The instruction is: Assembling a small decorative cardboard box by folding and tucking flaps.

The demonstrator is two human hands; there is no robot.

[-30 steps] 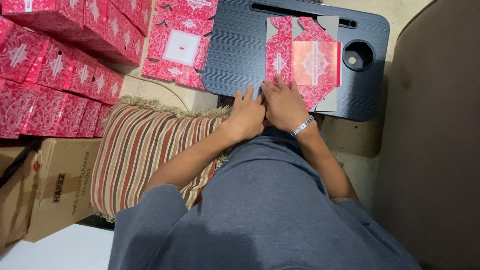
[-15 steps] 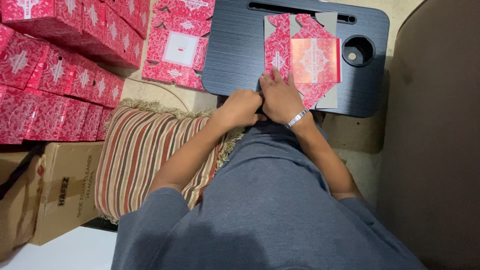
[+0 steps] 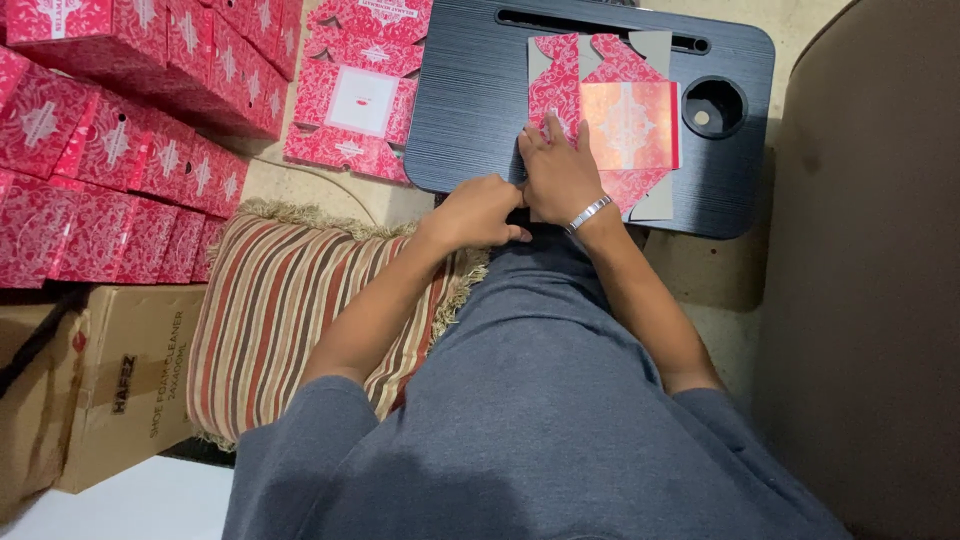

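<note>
A flat, unfolded red patterned box blank (image 3: 612,120) with grey flaps lies on a dark lap table (image 3: 470,90). My right hand (image 3: 556,172), with a silver bracelet on its wrist, lies on the blank's near left part, fingers spread over it. My left hand (image 3: 482,212) is curled at the table's near edge, touching the right hand; what its fingers hold is hidden.
Several finished red boxes (image 3: 120,120) are stacked at the left. A pile of flat red blanks (image 3: 360,90) lies beside the table. A striped cushion (image 3: 290,310) and a brown carton (image 3: 120,390) sit lower left. A brown upholstered surface (image 3: 870,250) fills the right.
Both hands have shifted a little toward the blank; my right hand now lies on it with its fingers spread. The view has moved slightly.
</note>
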